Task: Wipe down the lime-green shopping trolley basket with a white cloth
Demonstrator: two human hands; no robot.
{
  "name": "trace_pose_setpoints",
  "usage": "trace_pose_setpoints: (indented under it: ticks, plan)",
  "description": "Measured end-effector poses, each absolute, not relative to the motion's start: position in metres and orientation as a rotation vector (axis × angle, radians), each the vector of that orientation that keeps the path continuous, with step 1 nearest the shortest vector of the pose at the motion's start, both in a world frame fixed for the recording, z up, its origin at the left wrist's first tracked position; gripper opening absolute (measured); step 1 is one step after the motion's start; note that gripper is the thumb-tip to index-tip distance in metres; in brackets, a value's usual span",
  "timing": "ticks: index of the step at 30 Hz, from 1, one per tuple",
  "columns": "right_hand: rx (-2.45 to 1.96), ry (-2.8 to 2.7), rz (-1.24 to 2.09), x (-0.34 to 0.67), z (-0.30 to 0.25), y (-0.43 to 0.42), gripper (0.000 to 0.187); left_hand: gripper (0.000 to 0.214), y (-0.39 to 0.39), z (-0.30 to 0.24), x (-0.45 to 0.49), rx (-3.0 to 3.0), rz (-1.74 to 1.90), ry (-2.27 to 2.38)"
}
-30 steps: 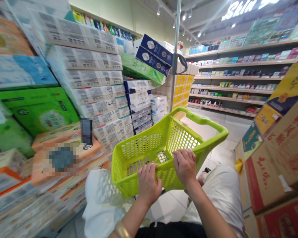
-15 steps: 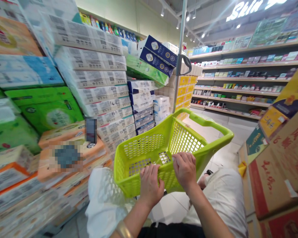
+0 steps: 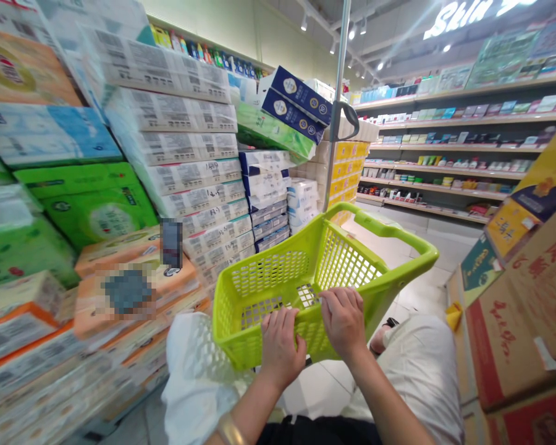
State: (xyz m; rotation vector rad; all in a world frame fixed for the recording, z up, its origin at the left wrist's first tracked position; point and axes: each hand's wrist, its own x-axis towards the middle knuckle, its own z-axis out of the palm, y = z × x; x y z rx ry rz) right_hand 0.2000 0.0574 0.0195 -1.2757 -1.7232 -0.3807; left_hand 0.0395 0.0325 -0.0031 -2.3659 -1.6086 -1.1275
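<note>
A lime green plastic shopping basket [image 3: 278,278] rests tilted on my lap, with nothing visible inside it. My left hand [image 3: 280,346] grips its near rim, fingers curled over the edge. My right hand [image 3: 343,321] holds the same rim just to the right, fingers also wrapped over it. The basket's thick green handle [image 3: 389,232] runs along the far side. A metal pole [image 3: 336,105] with a grey grip rises from behind the basket. I wear white trousers [image 3: 417,364].
Stacked packs of tissue and paper rolls [image 3: 167,154] fill the left side, leaning close. Cardboard boxes [image 3: 523,309] with red print stand at the right. An aisle of pale floor tiles [image 3: 426,247] leads to shelves of small goods [image 3: 449,161] at the back.
The view shifted slightly, so the basket sits a little farther right and higher. Both hands keep their hold on the near rim.
</note>
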Motion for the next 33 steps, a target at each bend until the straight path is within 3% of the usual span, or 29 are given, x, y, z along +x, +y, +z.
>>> trace_pose_setpoints:
  ticks: [10, 17, 26, 33]
  plan:
    - [-1.216, -1.788, -0.287, 0.162, 0.009, 0.05, 0.018, 0.038, 0.033, -0.003, 0.039, -2.335, -1.102, -1.537]
    - [-1.334, -1.612, -0.416, 0.21, 0.021, 0.06, 0.018, 0.043, 0.033, -0.003, 0.04, -2.339, -1.111, -1.594]
    - [-1.215, -1.763, -0.323, 0.168, 0.01, 0.05, 0.018, 0.039, 0.033, -0.004, 0.039, -2.348, -1.137, -1.554]
    - [-1.314, -1.638, -0.432, 0.209, 0.022, 0.059, 0.017, 0.042, 0.032, -0.005, 0.04, -2.342, -1.142, -1.581]
